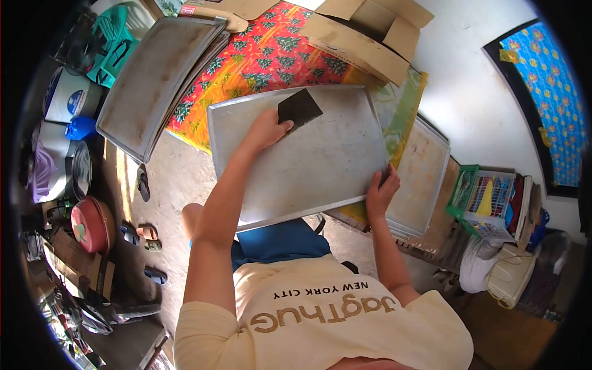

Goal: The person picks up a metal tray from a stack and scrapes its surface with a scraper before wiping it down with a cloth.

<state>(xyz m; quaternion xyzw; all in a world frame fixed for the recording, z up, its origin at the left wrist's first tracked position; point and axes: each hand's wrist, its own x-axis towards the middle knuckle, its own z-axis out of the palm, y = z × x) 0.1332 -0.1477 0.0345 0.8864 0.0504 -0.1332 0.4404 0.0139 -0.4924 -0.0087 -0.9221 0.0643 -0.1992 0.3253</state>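
I note bright light: sunlit streaks on floor, glow on white wall, soft sheen on metal tray. Head view: edges bowed, corners black.

I see a dull silver rectangular metal tray, a flat black pad, a red-and-orange desk cover patterned with green tree shapes, and a bright blue flower-printed sheet.

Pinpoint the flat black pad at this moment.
In the head view, upper centre, the flat black pad is in the left hand, over the far part of the metal tray.
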